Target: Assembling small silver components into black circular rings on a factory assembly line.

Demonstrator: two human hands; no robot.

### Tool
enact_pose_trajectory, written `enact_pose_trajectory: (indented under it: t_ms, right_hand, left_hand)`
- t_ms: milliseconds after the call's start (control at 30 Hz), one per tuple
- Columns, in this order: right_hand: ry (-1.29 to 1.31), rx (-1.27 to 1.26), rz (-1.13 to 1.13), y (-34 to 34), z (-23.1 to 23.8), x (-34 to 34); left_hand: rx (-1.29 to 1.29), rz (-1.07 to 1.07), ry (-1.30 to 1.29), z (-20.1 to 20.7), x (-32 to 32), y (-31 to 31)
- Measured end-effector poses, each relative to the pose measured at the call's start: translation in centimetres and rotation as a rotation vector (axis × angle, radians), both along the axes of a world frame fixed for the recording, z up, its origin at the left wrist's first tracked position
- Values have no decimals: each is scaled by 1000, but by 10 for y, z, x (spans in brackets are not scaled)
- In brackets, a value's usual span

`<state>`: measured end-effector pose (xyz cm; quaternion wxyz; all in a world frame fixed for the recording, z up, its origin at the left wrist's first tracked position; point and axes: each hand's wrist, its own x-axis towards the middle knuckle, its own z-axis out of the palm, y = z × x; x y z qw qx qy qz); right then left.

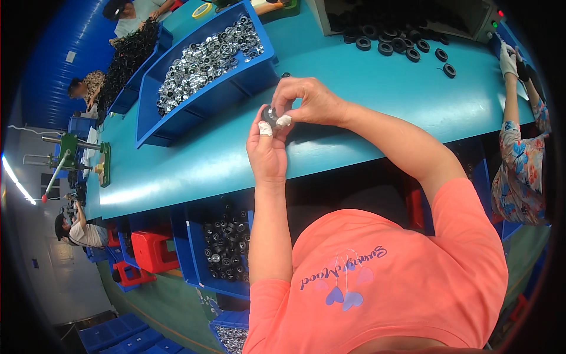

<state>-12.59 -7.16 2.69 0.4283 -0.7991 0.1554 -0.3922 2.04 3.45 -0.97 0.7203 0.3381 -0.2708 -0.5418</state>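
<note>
Over the near part of the teal worktable, both my hands close on one small black ring with a shiny metal part. My left hand grips it from below and the left, with white tape round the thumb. From above and the right, my right hand pinches it; white tape wraps a fingertip there too. The fingers cover much of the piece, so how the metal part sits in the ring is hard to see. Just beyond my hands, another small dark piece lies on the table, partly hidden.
Left of my hands stands a blue bin of shiny metal parts. Black rings lie loose at the far right by a metal box. Below the table edge, a blue bin holds black wheels. A green hand press stands far left. Several people work around.
</note>
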Motion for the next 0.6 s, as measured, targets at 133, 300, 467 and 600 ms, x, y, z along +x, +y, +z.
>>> enact_pose_trajectory:
  t_ms: [133, 300, 467, 600]
  right_hand:
    - [35, -163, -74, 6, -1, 3]
    - [22, -83, 97, 3, -2, 2]
    - [138, 317, 78, -10, -2, -5]
    - [270, 238, 155, -1, 1, -2]
  left_hand:
    - [8, 24, -112, 7, -9, 1]
    - [25, 72, -204, -3, -4, -1]
    - [7, 55, -148, -5, -2, 0]
    - [15, 102, -196, -5, -3, 2]
